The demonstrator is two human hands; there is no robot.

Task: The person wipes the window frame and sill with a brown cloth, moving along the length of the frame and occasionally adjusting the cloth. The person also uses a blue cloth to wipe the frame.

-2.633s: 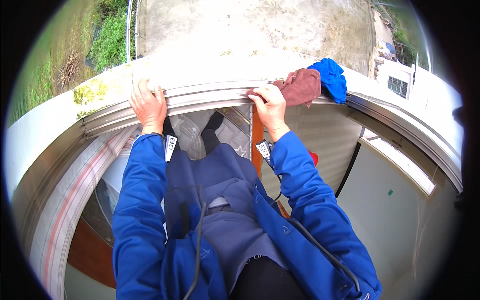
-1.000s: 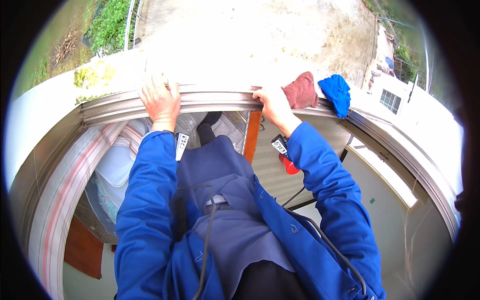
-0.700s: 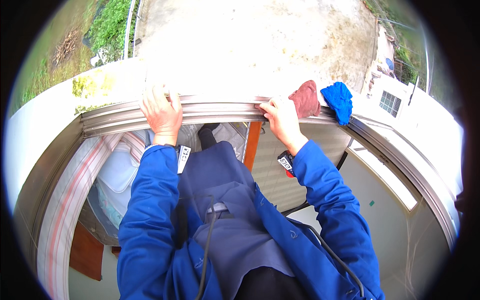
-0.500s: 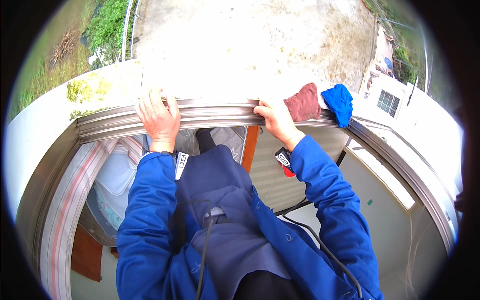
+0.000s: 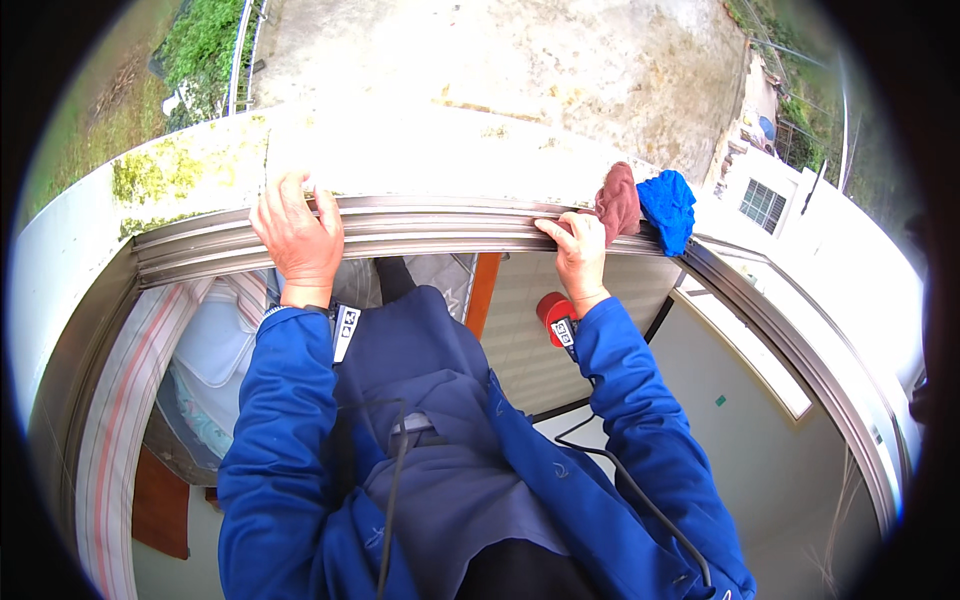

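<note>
A metal window track with several grooves runs across in front of me. My left hand lies over its left part, fingers spread over the outer edge, holding nothing that I can see. Further right, my right hand rests on the track with thumb and index finger apart. Right beside its outer fingers stands a bunched brown cloth; the fingers seem to touch it, but a grip on it does not show. A crumpled blue cloth lies against the brown one, over the track near the corner.
Outside the track is a bright white ledge, with a concrete yard far below. Side frames curve away at left and right. A striped curtain hangs left. A round red object shows by my right wrist; a black cable crosses my jacket.
My right hand has slid right along the track, up to the brown cloth. That cloth is now narrower and closer against the blue one. My left hand stays on the track.
</note>
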